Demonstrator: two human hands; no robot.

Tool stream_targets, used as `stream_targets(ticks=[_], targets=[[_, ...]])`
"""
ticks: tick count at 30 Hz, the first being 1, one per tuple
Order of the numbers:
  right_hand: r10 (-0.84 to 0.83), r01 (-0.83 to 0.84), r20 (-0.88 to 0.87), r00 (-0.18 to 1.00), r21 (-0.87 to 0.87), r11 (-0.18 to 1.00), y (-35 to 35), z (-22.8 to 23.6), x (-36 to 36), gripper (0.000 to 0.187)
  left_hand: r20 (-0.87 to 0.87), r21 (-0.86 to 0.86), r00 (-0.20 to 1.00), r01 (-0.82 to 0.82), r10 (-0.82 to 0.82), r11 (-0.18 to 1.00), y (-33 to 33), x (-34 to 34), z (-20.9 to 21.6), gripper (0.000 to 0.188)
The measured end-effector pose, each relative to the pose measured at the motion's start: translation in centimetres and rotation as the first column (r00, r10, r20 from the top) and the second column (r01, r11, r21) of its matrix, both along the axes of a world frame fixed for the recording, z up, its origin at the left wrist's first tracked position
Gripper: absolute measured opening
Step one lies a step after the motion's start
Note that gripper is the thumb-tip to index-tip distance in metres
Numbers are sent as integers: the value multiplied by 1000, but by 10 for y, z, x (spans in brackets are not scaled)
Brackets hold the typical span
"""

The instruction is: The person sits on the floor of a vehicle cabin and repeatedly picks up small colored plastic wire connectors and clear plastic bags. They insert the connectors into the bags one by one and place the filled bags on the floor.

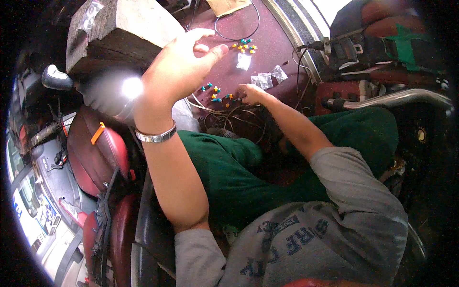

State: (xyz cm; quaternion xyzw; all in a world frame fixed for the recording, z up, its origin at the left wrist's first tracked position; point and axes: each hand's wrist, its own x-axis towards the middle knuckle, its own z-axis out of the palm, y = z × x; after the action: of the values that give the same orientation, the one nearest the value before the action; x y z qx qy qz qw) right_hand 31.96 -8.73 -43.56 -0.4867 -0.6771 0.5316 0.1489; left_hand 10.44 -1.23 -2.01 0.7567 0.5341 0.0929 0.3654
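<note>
My left hand is raised above the dark red surface, with its thumb and fingers apart and nothing in them. A metal bracelet circles that wrist. Lower down, my right hand has its fingers drawn together at the surface, close by a group of small teal and orange pieces. What lies between those fingertips is too small to make out. Farther off is a second cluster of small orange and teal pieces, with a small clear bag just below it. More little clear bags lie beyond my right hand.
At upper left stands a large pale block with dark sides. A bright light glares beside my left wrist. Loose wires tangle near my knees. A black cable loop lies at the back; a curved metal bar is at right.
</note>
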Motion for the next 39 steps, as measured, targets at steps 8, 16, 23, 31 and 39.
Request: stream_targets(ticks=[8, 16, 23, 31, 39], targets=[[63, -66, 169, 983, 10, 998, 2, 17, -8, 43, 18, 9, 1000, 12, -12, 1000, -3, -2, -4, 56], [69, -95, 295, 953, 74, 993, -3, 35, -1, 39, 64, -17, 998, 6, -4, 1000, -4, 1, -1, 54], [54, -64, 150, 987, 62, 996, -5, 41, -5, 37, 70, 23, 997, 23, -25, 999, -3, 1, 0, 54], [29, -57, 236, 971, 112, 992, -11, 66, -4, 38, 89, 0, 996, 22, -22, 1000, -3, 5, 0, 54], [69, -77, 260, 963, 19, 997, -6, 78, -16, 43, 61, -25, 998, -20, 22, 999, -6, 0, 3, 52]])
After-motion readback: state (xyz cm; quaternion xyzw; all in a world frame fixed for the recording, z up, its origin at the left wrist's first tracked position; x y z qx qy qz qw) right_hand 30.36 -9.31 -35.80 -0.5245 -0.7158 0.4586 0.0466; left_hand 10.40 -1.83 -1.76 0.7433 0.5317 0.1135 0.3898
